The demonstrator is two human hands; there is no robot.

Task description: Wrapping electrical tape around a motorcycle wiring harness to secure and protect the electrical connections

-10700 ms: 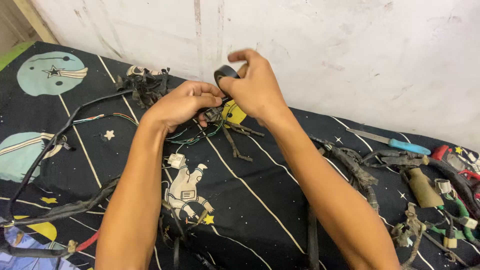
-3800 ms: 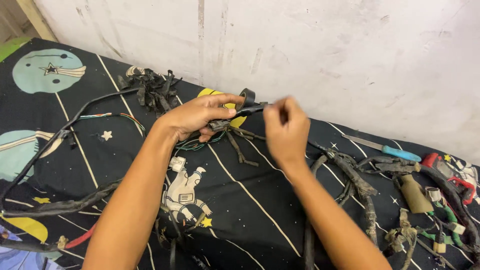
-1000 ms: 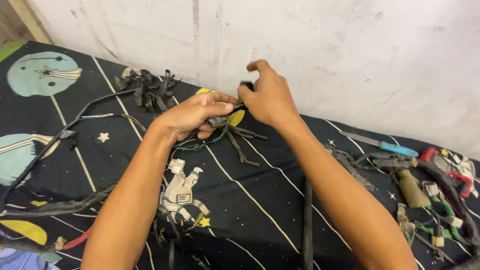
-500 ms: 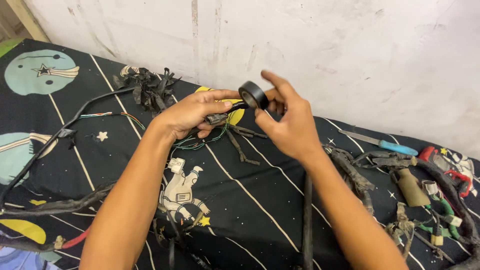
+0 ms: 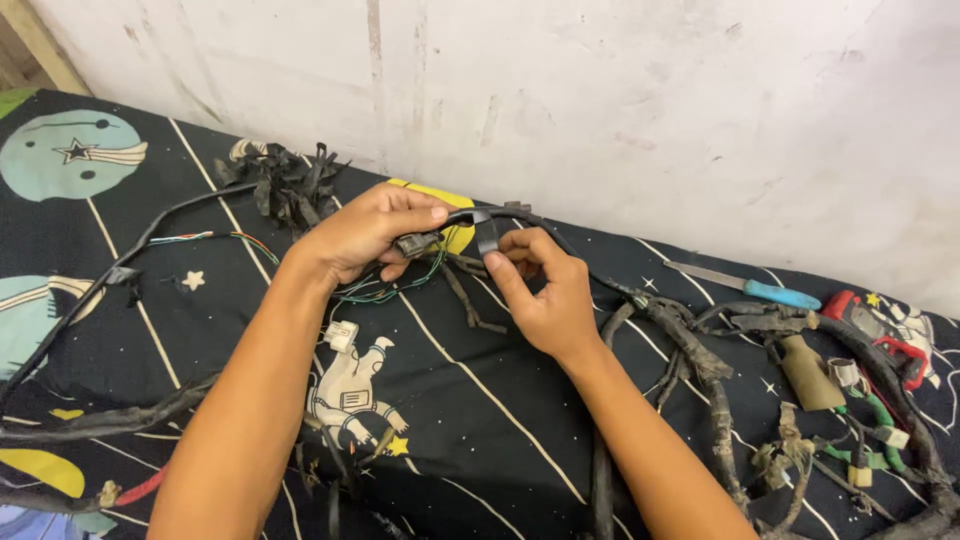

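1. Holding a black wire bundle (image 5: 560,232) up over the bed, the left hand (image 5: 365,232) is closed around it, with the thumb lying along the top.
2. Just under the left fingers sits a small dark plug (image 5: 415,244) on the bundle.
3. The right hand (image 5: 545,290) is closed too. Its thumb and fingers pinch a strip of black tape (image 5: 487,234) that hangs over the bundle.
4. The 2 hands are very near each other, with the tape between them.
5. Thin green wires (image 5: 395,290) loop down from under the left hand onto the sheet.
6. The bundle runs on to the right, down to thick dusty cables (image 5: 700,355) lying on the bed.
7. Under it all is a dark bedsheet (image 5: 500,440) with white lines, stars and a spaceman picture.
8. A small white plug (image 5: 342,336) lies beside the left wrist.
9. A pile of black tape scraps (image 5: 290,185) sits behind the left hand, near the white wall (image 5: 650,100).
10. Far to the right lie a screwdriver with a blue handle (image 5: 755,288) and a red tool (image 5: 885,335), well apart from the hands.
11. A long black cable (image 5: 120,270) curves away on the left side of the bed.
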